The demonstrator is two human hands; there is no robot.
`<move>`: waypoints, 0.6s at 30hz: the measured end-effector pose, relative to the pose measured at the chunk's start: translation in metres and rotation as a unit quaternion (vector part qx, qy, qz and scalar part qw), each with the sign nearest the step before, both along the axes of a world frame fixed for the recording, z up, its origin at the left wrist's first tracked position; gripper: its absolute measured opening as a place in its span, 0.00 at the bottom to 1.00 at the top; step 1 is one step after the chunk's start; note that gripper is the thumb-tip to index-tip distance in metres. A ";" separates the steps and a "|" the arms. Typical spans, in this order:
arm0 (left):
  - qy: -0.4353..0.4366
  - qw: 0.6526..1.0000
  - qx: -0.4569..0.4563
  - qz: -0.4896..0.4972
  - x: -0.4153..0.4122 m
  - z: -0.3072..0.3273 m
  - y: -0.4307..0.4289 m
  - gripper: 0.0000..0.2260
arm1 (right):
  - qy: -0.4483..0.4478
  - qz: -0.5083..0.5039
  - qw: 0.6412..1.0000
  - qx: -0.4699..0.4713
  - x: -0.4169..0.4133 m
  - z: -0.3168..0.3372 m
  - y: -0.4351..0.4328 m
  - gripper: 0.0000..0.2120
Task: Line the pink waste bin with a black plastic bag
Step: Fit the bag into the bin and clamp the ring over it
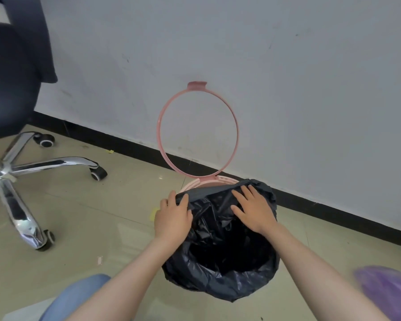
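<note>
The pink waste bin stands on the floor against the wall, with only its far rim showing. Its pink retaining ring is flipped up and leans on the wall. A black plastic bag sits in the bin, folded over the near and side rim, mouth open. My left hand grips the bag's far-left edge at the rim. My right hand lies flat on the bag's far edge, fingers spread.
A black office chair with a chrome star base stands at the left on the tiled floor. A purple object is blurred at the lower right. A blue-clad knee shows at the bottom. Paper scraps dot the floor.
</note>
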State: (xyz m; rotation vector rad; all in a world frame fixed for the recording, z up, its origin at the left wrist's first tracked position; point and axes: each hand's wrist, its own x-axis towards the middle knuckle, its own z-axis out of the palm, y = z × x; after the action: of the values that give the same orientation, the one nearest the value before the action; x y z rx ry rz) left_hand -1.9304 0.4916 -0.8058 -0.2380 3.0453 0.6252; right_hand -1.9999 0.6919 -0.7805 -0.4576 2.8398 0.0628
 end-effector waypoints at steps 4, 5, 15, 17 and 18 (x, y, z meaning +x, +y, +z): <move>0.007 0.993 0.110 0.029 -0.022 -0.012 -0.015 0.20 | -0.018 0.005 1.000 0.015 -0.020 -0.003 -0.005 0.25; 0.012 0.988 0.145 0.045 -0.027 -0.014 -0.018 0.20 | -0.029 0.000 0.999 0.013 -0.024 -0.004 -0.006 0.26; -0.039 0.864 0.452 0.218 -0.065 -0.033 -0.033 0.10 | -0.049 -0.035 0.997 0.045 -0.045 -0.004 -0.012 0.27; -0.075 0.826 0.507 0.236 -0.071 -0.037 -0.031 0.10 | -0.076 -0.084 0.994 -0.002 -0.047 -0.005 -0.008 0.25; -0.084 0.822 0.510 0.239 -0.072 -0.038 -0.029 0.11 | -0.090 -0.116 0.989 -0.037 -0.047 -0.006 -0.005 0.23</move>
State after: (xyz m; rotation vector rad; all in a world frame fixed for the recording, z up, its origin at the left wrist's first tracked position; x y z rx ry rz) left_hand -2.0025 0.4626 -0.8435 -0.9165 2.0343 1.9688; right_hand -2.0472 0.6874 -0.7870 -0.1371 2.7028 -0.1236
